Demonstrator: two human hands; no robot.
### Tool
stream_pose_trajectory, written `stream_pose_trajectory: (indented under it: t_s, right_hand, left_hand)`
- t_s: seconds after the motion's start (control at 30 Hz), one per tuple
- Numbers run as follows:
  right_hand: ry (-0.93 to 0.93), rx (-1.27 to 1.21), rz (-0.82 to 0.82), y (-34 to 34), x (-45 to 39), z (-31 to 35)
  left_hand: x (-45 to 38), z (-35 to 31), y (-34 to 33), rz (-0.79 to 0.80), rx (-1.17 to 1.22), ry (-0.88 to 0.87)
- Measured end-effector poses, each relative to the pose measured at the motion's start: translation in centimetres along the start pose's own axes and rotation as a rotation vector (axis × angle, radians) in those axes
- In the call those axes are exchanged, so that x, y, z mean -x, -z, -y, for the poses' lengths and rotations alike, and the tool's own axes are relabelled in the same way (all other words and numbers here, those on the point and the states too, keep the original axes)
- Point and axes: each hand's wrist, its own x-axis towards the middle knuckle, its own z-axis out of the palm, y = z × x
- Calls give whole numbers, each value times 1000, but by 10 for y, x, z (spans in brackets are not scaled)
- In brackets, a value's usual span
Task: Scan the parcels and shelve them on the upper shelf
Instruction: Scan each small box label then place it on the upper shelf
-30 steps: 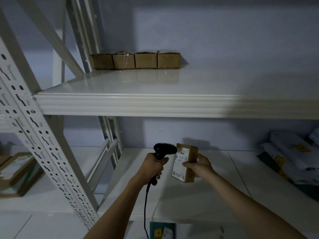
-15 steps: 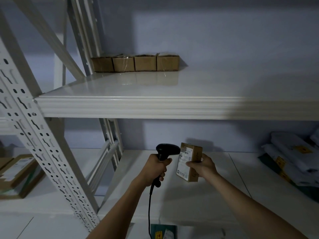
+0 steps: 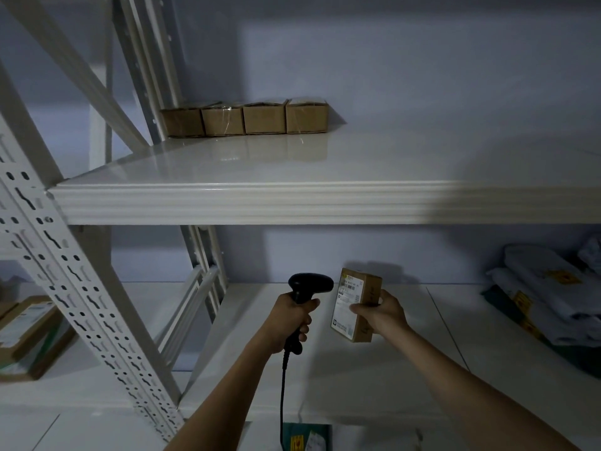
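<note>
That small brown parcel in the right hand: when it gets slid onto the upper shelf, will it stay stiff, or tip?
The parcel looks like rigid cardboard with crisp edges, so it probably keeps its shape. The right hand holds it alone, so it is likely light. Stood on end it may tip; the upper shelf looks glossy, so it may slide easily.

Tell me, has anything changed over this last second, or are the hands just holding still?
Very little. The right hand has carried the parcel slightly to the right, its label still facing the scanner, and the left hand followed with it. Both grips are unchanged; nothing was let go. The four boxes on the upper shelf stayed put.
</note>
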Motion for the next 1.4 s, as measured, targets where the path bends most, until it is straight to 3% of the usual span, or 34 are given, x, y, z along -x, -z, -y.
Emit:
stream_pose_trajectory:
  t_s: [0.17,0.43,0.8,1.2,1.27,1.33,1.4]
  right_hand:
    - [-36,-23,4,5,2,0]
    - [-83,-19,80,17,-3,-6]
    - [-198,-7,158,44,-24,-25]
    - [-207,-74,297,46,-31,-24]
    - [-174,-80,349,46,-30,-19]
    - [-118,-54,397,48,-31,-16]
    - [-62,-29,442,52,-33,-12]
  left_hand:
    - [-17,25,3,45,77,106]
    - [-50,87,-2,-145,95,246]
    - [-83,136,2,-227,-213,361]
    - [-78,160,23,-360,-224,473]
    - [-69,144,21,-464,-197,484]
    - [-63,122,19,-669,-256,487]
    - [-59,95,17,-738,-294,390]
